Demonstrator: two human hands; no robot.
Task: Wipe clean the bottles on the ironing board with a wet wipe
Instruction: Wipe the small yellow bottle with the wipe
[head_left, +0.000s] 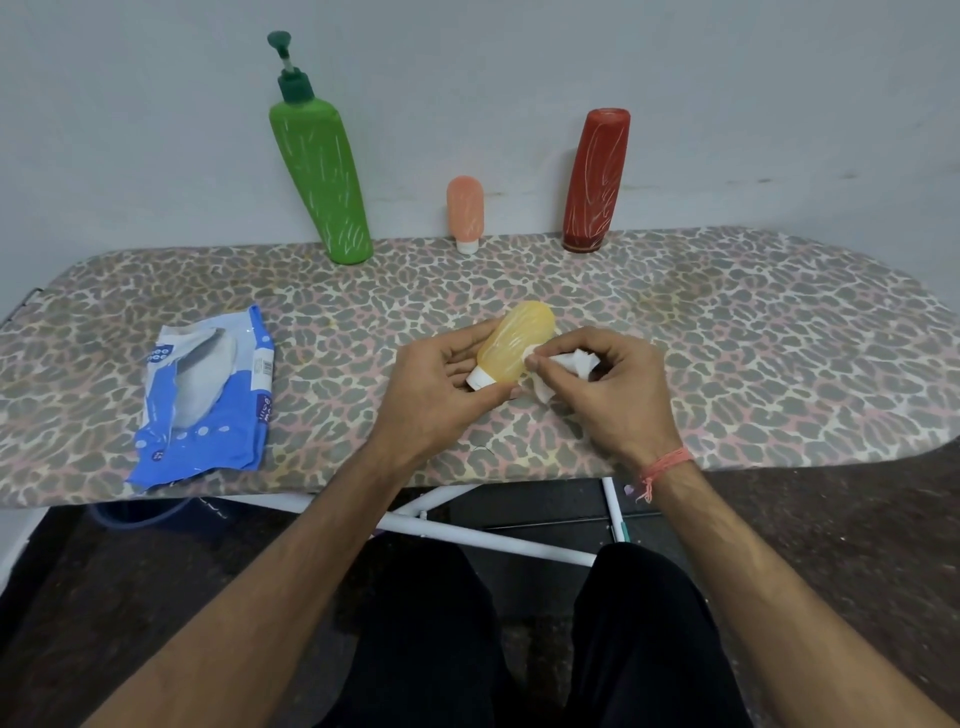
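Observation:
My left hand (441, 395) grips a small yellow bottle (517, 340) near its white cap, holding it tilted above the middle of the ironing board (727, 338). My right hand (613, 389) pinches a crumpled white wet wipe (563, 366) against the bottle's right side. At the back, by the wall, stand a tall green pump bottle (322, 182), a small peach bottle (466, 210) on its white cap, and a dark red bottle (597, 182). All three carry white scribble marks.
An open blue and white pack of wet wipes (208, 400) lies on the board's left part. The board has a leopard-print cover; its white legs (467, 535) and my dark-clothed knees are below the near edge.

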